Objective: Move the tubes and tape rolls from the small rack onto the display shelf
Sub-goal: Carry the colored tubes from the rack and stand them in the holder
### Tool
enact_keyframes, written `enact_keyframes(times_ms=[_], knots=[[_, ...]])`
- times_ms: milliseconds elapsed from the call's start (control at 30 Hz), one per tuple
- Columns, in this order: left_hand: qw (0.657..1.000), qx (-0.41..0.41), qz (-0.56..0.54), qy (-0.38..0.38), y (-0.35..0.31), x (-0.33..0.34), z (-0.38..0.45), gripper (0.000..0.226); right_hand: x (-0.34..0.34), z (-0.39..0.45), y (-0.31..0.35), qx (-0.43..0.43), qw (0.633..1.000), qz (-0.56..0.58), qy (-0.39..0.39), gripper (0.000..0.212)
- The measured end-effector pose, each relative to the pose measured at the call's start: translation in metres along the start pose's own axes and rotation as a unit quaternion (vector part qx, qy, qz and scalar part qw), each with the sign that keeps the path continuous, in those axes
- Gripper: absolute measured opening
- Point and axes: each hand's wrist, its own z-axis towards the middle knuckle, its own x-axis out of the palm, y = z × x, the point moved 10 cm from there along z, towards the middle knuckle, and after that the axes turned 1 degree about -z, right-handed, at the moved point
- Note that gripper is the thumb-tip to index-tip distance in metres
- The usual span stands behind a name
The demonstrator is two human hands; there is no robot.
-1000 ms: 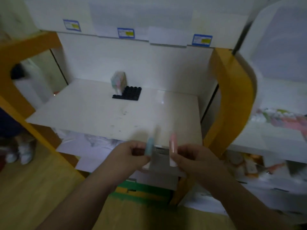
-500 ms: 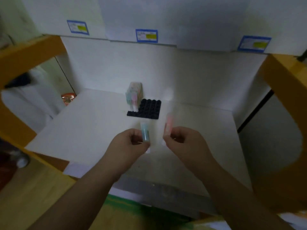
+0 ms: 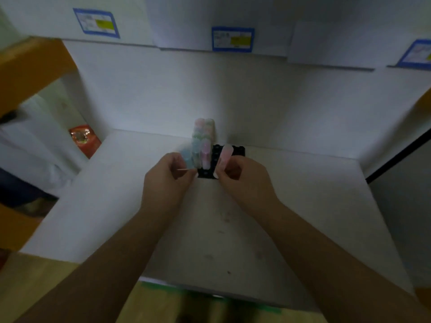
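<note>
Nearest the camera, two bare forearms reach forward over the front edge of the white display shelf, whose surface shows a few faint marks. The left hand has its fingers curled, pinching a pale blue tube between thumb and fingertips, the tube tilted slightly leftward with its rounded top up. The right hand likewise has its fingers curled around a pink tube, held nearly upright. Both tubes are blurred. Between and just behind the hands sits a black holder with a grid of round sockets, resting on the shelf; the pink tube is over its front part, though whether it touches the holder cannot be told. Along the holder's left side stands a tight row of pastel tubes, pink, green and blue, running back toward the white rear wall. Farther left, beyond the shelf's side, a red and orange packet shows. Above, on the upper shelf's front edge, are blue-bordered price labels with yellow patches.
</note>
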Motion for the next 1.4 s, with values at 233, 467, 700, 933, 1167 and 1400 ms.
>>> enact_keyframes(times_ms=[233,467,700,933,1167,1400], knots=[[0.997,0.073,0.024,0.025,0.0,0.011,0.014,0.017,0.009,0.012,-0.001,0.001,0.998,-0.038,-0.049,0.024],[0.983,0.118,0.119,0.071,-0.005,0.021,0.025,0.015,0.017,0.009,0.009,-0.013,0.996,-0.056,-0.072,0.032],[0.978,0.13,0.13,0.099,-0.011,0.025,0.027,0.017,0.019,0.012,0.022,-0.029,0.989,-0.123,-0.073,0.055],[0.976,0.133,0.13,0.115,-0.011,0.024,0.031,0.023,0.027,0.015,0.015,-0.037,0.982,-0.162,-0.087,0.053],[0.977,0.135,0.106,0.126,-0.012,0.024,0.034,0.019,0.033,0.013,0.012,-0.042,0.982,-0.162,-0.084,0.052],[0.975,0.142,0.104,0.135,-0.013,0.026,0.037,0.019,0.034,0.016,0.013,-0.037,0.983,-0.161,-0.084,0.052]])
